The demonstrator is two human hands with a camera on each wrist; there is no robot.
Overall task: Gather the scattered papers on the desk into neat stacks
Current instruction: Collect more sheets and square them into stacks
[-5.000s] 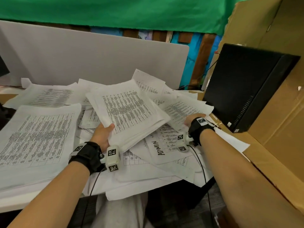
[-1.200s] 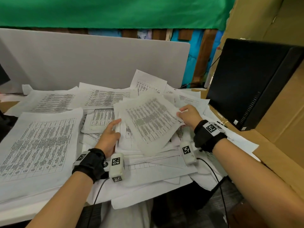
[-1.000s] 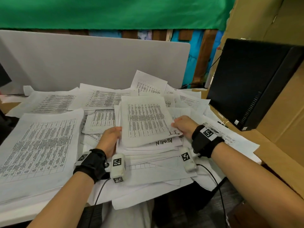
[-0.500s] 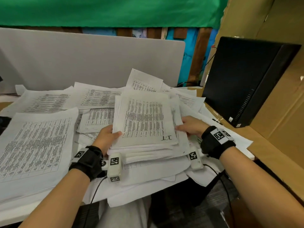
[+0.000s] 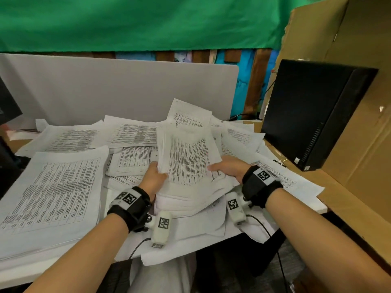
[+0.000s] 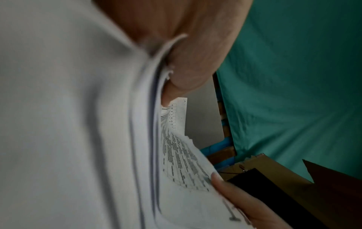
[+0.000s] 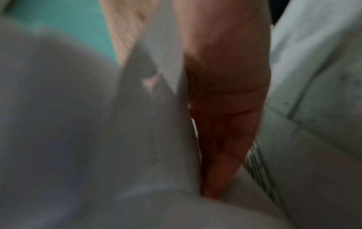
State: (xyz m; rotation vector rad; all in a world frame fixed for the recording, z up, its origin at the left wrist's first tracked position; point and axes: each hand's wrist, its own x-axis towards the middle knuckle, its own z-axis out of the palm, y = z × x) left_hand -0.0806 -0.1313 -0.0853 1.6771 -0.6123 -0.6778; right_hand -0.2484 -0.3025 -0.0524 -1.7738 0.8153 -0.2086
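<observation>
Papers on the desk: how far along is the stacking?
Done: one large squared stack lies at the left front. In hand: the left hand and right hand grip a bundle of papers by its two sides, lifted and bowed, edges uneven. Left: loose sheets lie fanned behind, under and right of the bundle, toward the black computer case. Roughly early to midway.

Thin matt white printed paper sheets (image 5: pixel 188 159), limp and curling, grey matt felt-like divider panel (image 5: pixel 118 89), green woven cloth backdrop (image 5: pixel 137 22), brown rough cardboard (image 5: pixel 349 123), smooth black metal-looking computer case (image 5: pixel 313 111), black fabric wrist straps (image 5: pixel 257 187).
</observation>
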